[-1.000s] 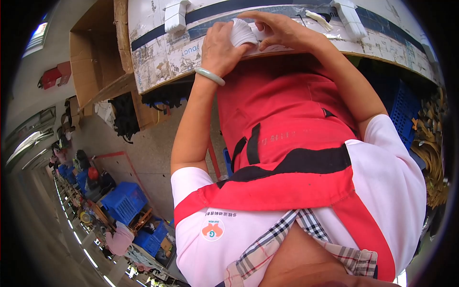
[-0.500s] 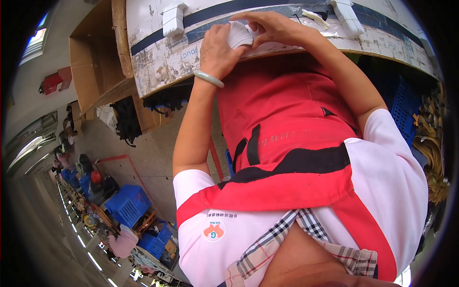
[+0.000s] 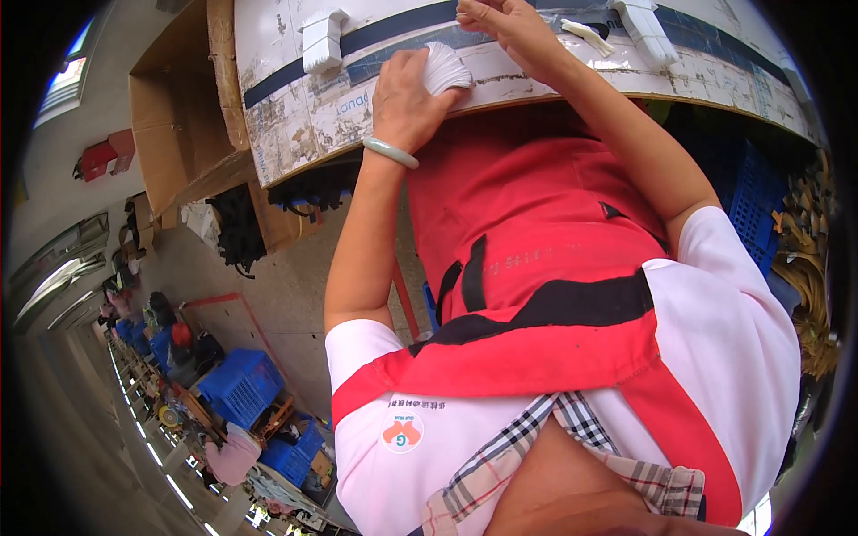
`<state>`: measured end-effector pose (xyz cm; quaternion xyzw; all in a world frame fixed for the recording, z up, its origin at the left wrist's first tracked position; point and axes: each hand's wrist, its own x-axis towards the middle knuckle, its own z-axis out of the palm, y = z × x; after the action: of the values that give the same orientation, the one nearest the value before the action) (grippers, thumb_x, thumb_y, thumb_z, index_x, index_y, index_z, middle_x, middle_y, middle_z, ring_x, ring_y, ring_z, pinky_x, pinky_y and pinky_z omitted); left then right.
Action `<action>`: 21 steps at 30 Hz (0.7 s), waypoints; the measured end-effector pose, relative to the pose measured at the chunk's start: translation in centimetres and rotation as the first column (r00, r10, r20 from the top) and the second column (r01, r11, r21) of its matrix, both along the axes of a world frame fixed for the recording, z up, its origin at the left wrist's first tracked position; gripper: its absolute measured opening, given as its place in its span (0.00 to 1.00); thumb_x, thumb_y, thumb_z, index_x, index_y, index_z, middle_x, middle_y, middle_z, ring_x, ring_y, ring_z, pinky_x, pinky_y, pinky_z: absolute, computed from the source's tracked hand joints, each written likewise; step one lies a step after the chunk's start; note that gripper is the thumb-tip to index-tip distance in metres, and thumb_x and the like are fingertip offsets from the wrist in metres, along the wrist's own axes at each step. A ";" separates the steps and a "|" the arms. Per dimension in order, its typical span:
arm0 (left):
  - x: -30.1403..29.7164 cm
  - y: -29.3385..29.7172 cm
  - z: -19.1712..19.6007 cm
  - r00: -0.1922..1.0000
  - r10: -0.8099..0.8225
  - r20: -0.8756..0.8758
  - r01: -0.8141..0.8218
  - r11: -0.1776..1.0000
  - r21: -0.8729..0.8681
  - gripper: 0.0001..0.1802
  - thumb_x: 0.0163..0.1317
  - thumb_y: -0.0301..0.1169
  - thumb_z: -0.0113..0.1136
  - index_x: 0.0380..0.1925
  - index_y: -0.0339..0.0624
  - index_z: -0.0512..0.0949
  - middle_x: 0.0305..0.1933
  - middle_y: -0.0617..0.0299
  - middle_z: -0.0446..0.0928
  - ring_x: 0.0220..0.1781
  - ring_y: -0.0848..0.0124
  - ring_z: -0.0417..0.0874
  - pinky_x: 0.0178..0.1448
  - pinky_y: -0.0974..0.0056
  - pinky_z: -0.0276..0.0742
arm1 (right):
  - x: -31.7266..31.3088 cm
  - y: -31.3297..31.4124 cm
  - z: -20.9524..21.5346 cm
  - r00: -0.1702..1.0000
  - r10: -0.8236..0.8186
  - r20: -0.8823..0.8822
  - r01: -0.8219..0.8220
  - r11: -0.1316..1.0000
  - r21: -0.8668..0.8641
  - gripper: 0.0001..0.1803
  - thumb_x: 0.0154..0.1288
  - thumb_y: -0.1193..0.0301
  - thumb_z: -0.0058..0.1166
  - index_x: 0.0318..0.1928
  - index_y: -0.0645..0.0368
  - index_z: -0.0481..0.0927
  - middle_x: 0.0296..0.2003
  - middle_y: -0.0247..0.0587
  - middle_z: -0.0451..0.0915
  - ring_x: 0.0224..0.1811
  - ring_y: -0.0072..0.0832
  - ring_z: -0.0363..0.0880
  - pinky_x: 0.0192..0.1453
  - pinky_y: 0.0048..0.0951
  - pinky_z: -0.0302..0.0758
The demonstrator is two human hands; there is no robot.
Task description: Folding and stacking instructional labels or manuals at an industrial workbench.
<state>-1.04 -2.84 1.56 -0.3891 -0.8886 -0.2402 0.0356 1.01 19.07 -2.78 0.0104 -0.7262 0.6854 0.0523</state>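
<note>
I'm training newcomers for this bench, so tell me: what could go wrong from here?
The white stack is fanned out and held by the left hand alone, so pieces might slip loose. It is also close to the table's near edge, so slipped pieces could drop off.

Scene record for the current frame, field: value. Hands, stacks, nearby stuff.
left hand: grips the fanned stack, white, at the table's near edge
right hand: apart from that stack, fingers bent; grip unclear
other stacks: left stack and right stack, both white, on the table
small item: pale strip beside the right stack
left of table: open cardboard box
wrist: pale bracelet, left
</note>
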 end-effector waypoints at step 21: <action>0.0 -0.6 0.0 1.000 0.008 0.005 -0.007 1.000 -0.009 0.37 0.46 0.42 0.75 0.53 0.32 0.75 0.52 0.48 0.76 0.55 0.51 0.75 0.60 0.54 0.73 | -3.3 -7.3 -0.5 1.000 -0.010 -0.029 -0.008 0.822 -0.569 0.18 0.72 0.63 0.57 0.55 0.59 0.74 0.43 0.33 0.77 0.46 0.21 0.76 0.53 0.22 0.74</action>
<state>-1.08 -3.43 1.56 -0.3853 -0.8912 -0.2371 0.0324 -2.26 11.76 -3.27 0.0046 -0.4880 0.8704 0.0644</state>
